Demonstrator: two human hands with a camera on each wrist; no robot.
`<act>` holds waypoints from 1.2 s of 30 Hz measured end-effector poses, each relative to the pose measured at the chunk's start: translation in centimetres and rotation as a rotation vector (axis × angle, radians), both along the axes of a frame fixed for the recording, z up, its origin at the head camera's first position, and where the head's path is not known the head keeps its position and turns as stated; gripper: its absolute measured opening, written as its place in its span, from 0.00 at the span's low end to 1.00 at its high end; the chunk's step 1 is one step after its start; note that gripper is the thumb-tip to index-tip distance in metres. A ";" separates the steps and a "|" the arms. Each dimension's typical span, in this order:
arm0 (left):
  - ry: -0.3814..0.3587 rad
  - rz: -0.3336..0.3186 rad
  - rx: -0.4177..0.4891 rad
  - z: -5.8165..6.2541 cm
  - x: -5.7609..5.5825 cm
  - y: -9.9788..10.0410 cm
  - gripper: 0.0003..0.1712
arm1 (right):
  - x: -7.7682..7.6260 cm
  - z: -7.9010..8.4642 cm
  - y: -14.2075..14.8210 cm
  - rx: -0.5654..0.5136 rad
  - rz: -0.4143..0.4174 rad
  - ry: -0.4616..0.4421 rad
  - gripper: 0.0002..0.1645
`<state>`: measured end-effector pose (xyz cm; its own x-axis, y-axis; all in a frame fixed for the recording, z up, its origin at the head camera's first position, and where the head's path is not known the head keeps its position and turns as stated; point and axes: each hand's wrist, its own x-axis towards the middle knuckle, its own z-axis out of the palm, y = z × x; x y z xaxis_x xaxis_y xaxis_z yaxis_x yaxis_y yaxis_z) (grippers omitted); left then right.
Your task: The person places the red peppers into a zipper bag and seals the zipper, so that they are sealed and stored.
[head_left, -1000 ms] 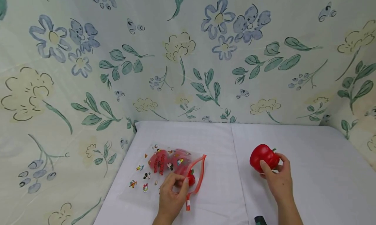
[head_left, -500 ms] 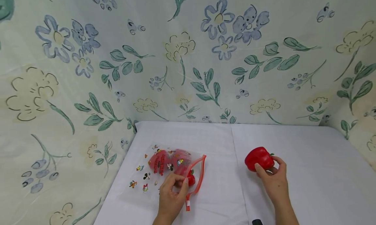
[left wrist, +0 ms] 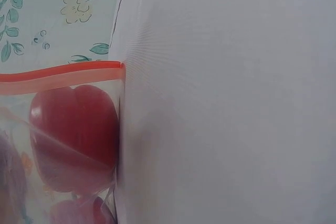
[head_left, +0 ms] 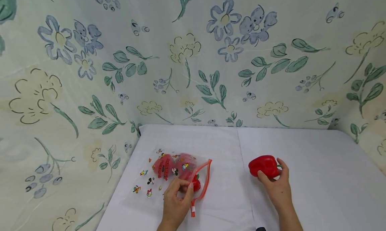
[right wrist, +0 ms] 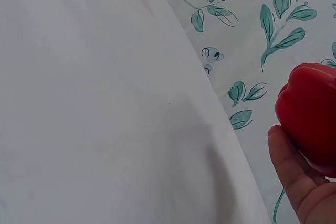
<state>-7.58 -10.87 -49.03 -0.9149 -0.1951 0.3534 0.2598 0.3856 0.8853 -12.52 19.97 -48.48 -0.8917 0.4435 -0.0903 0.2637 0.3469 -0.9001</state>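
Observation:
My right hand [head_left: 278,187] holds a red bell pepper [head_left: 263,166] over the right part of the table, its green stem toward my fingers. In the right wrist view that bell pepper [right wrist: 310,114] rests against my thumb and palm. My left hand [head_left: 177,199] pinches the edge of a clear zip bag [head_left: 141,199] printed with cartoon figures. The bag's red-orange zip rim [head_left: 207,177] gapes to the right. Inside lie several red items, among them a bell pepper [left wrist: 76,135] and one with a green stem [head_left: 196,184] near the mouth. The left hand is outside its own wrist view.
A white cloth [head_left: 223,147] covers the table, with a crease running front to back. Behind and beside it hangs a floral curtain [head_left: 181,66]. At the front edge, left of my right forearm, the top of a small dark object [head_left: 260,229] shows.
My right hand has moved left and slightly nearer with the bell pepper, which has turned onto its side. My left hand and the bag stay put. Less of the dark object shows.

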 end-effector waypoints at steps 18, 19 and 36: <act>0.052 0.014 -0.011 0.0 -0.2 0.2 0.14 | 0.0 0.0 -0.9 -0.022 0.152 -0.088 0.68; 0.050 0.014 -0.010 0.0 -0.2 0.2 0.14 | 0.0 0.0 -1.0 -0.037 0.165 -0.097 0.69; 0.015 0.007 0.003 0.1 -0.1 0.1 0.12 | 0.5 -0.4 -3.0 -0.021 0.282 -0.120 0.66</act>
